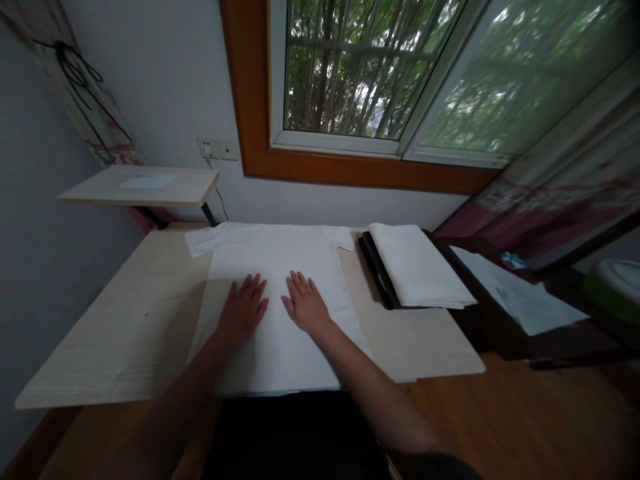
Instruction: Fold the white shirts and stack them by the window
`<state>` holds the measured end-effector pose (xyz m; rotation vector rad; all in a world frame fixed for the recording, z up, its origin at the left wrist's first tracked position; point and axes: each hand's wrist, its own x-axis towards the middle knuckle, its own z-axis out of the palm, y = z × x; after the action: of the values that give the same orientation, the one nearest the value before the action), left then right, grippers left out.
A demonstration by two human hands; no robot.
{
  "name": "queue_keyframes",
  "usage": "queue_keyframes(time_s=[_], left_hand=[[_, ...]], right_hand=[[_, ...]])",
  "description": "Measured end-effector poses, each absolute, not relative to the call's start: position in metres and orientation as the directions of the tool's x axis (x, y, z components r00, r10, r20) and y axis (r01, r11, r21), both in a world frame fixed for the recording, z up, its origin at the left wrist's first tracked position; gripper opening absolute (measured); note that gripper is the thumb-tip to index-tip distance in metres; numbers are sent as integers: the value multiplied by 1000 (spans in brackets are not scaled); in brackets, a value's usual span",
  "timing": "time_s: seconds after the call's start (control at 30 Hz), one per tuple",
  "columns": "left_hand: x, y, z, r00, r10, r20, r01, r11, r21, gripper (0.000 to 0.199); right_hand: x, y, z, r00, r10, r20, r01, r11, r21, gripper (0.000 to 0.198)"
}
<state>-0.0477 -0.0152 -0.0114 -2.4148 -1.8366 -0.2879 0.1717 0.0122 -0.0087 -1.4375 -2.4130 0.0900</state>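
A white short-sleeved T-shirt (280, 340) lies spread flat on the pale wooden desk (125, 320), its sleeves toward the wall and its bottom edge at the desk's front edge. My left hand (243, 307) rests palm down on the left half of the shirt, fingers spread. On the right half, my right hand (306, 303) also lies flat with its fingers apart. Neither hand grips the fabric. Slight creases show along the shirt's right side.
Right of the shirt, folded white cloth (420, 267) lies over folded black cloth (377, 270). A raised shelf (185, 190) stands at the back left. Papers (515, 293) lie on a dark surface at far right. Behind the desk are a wall socket (217, 148) and a window (360, 73).
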Motion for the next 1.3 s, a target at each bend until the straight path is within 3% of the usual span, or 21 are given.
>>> queue_keyframes(time_s=[0.4, 0.6, 0.87, 1.1, 1.3], left_hand=[[-136, -59, -16, 85, 977, 194, 996, -86, -2, 57], [-129, -63, -10, 119, 968, 221, 993, -115, -31, 56], [-57, -40, -2, 268, 945, 186, 960, -278, 28, 54], [-76, -45, -11, 237, 958, 162, 968, -247, 49, 57], [-121, -64, -16, 64, 979, 193, 997, -70, 22, 59]], right_hand=[[314, 3, -9, -220, 947, 234, 958, 255, -134, 54], [296, -4, -1, -267, 928, 258, 944, 305, -121, 54], [209, -9, 1, -502, 826, 257, 809, 554, -200, 56], [239, -7, -8, -449, 865, 226, 854, 489, -176, 54], [294, -12, -9, -350, 911, 217, 913, 384, -140, 54]])
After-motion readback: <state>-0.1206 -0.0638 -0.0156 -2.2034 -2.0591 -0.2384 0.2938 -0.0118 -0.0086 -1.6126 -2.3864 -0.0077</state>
